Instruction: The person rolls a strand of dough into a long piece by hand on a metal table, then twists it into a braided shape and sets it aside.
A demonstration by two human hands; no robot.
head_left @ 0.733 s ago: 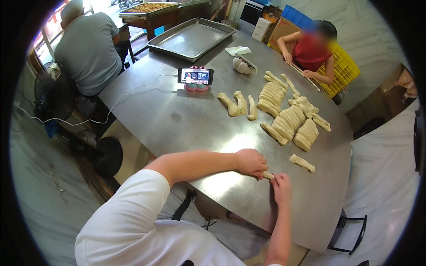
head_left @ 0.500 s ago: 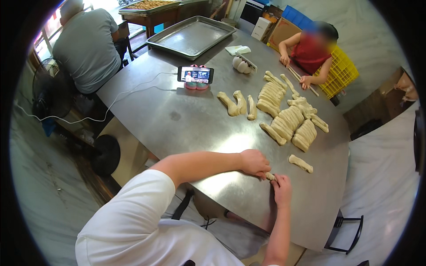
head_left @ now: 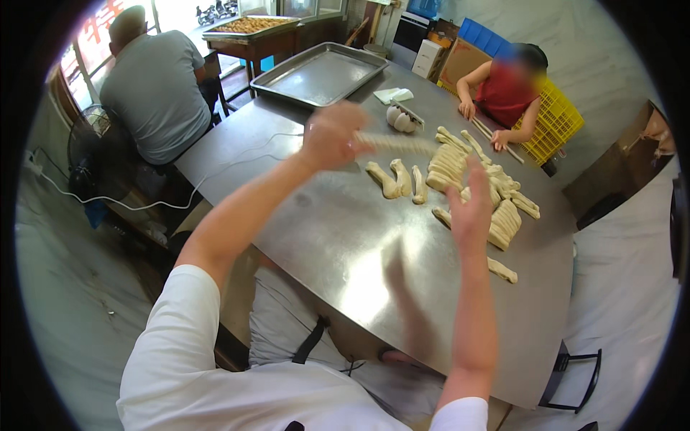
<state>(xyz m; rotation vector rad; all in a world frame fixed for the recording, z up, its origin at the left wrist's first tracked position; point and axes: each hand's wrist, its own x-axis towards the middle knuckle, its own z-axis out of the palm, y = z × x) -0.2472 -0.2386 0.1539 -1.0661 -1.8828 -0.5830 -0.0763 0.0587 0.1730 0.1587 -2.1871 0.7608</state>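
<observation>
My left hand (head_left: 334, 136), blurred by motion, is raised over the far part of the steel table with its fingers closed on one end of a twisted dough strip (head_left: 395, 144). The strip stretches out sideways toward the right, smeared by movement. My right hand (head_left: 472, 208) is raised in front of the dough pile, fingers and thumb apart, and the strip's far end appears to stop short of it. Rows of pale dough strips (head_left: 507, 224) lie beyond and beside this hand. Several loose dough pieces (head_left: 384, 179) lie left of the pile, and one short piece (head_left: 502, 271) lies nearer me.
A large metal tray (head_left: 320, 75) sits at the table's far side, near a carton of eggs (head_left: 404, 118). A person in red (head_left: 503, 93) handles thin sticks at the far right. Another person in grey (head_left: 158, 93) sits at left. A white cable (head_left: 194, 183) crosses the table's left edge.
Both hands have risen from the near table edge, the left going far and left with the twisted dough. My right hand has come apart from the strip. The phone is now hidden behind my left hand.
</observation>
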